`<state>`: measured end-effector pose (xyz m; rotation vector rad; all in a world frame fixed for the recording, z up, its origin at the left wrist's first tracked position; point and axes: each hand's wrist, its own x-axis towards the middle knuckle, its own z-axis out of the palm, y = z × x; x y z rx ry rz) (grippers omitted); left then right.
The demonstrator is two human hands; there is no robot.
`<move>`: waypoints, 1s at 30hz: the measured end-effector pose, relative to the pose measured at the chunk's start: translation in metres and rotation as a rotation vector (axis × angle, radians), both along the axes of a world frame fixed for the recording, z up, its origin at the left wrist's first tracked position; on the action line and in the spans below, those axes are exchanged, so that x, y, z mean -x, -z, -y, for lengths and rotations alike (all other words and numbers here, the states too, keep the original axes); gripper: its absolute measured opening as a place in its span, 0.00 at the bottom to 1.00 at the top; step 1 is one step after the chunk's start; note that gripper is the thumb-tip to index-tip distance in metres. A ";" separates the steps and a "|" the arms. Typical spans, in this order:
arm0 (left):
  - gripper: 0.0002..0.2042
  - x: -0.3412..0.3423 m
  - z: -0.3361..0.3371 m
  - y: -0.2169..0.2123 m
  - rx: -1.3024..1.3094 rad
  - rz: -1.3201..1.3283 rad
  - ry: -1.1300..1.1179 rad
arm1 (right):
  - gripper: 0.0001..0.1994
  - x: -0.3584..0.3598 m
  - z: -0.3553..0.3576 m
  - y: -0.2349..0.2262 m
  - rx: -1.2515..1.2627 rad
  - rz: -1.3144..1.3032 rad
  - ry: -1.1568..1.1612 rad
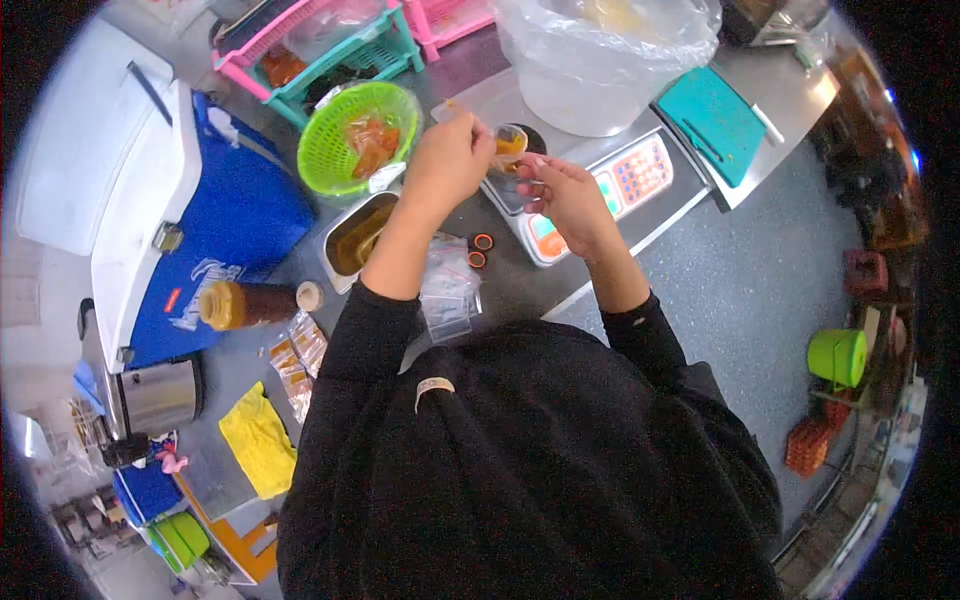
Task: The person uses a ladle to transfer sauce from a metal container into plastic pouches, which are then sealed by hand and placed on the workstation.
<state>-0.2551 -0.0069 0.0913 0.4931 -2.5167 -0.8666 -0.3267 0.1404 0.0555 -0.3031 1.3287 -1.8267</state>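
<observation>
A small clear plastic bag [509, 141] with orange-yellow contents is held between my hands, over the near side of a white weighing scale [645, 170]. My left hand [448, 165] is closed at the bag's left, its fingertips partly hidden by the hand itself. On the other side, my right hand [568, 200] pinches the bag's edge with thumb and fingers. Below my left wrist lie empty clear bags [448, 290] and two orange-and-black rings [481, 250], perhaps scissor handles. Left of that forearm is a metal pan [345, 240] of brown sauce.
A green basket [312, 150] holds bagged orange food. Leftward stand a blue cooler [240, 215], a sauce bottle [245, 304], filled packets [293, 368] and a yellow cloth [258, 440]. A plastic-lined tub [570, 90] is behind the scale, a teal cutting board [725, 115] to its right.
</observation>
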 end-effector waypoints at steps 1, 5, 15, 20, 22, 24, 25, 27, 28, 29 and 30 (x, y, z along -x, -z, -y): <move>0.09 -0.008 -0.003 0.000 0.002 -0.036 -0.022 | 0.13 -0.005 0.002 0.000 0.042 0.094 -0.039; 0.08 -0.042 0.000 -0.004 0.006 -0.020 -0.126 | 0.10 -0.024 0.012 -0.012 0.033 0.157 -0.117; 0.07 -0.181 0.044 -0.013 0.106 -0.006 -0.541 | 0.32 -0.066 0.098 0.085 -0.442 -0.770 -0.220; 0.08 -0.232 0.065 0.013 0.097 0.060 -0.685 | 0.21 -0.075 0.142 0.096 -0.350 -0.682 -0.065; 0.08 -0.243 0.070 0.023 0.081 0.066 -0.717 | 0.19 -0.074 0.148 0.108 -0.278 -0.666 -0.047; 0.08 -0.252 0.076 0.034 0.105 0.046 -0.697 | 0.18 -0.075 0.152 0.110 -0.208 -0.649 -0.031; 0.08 -0.254 0.077 0.035 0.102 0.045 -0.708 | 0.18 -0.074 0.152 0.112 -0.203 -0.684 -0.009; 0.08 -0.252 0.076 0.036 0.071 0.043 -0.705 | 0.19 -0.071 0.150 0.116 -0.193 -0.752 0.041; 0.08 -0.249 0.077 0.036 0.053 0.044 -0.715 | 0.15 -0.070 0.146 0.114 -0.123 -0.705 0.061; 0.08 -0.251 0.080 0.040 0.051 0.041 -0.731 | 0.15 -0.076 0.142 0.101 -0.118 -0.710 0.046; 0.08 -0.253 0.083 0.046 0.063 0.035 -0.722 | 0.12 -0.080 0.138 0.086 -0.038 -0.535 0.093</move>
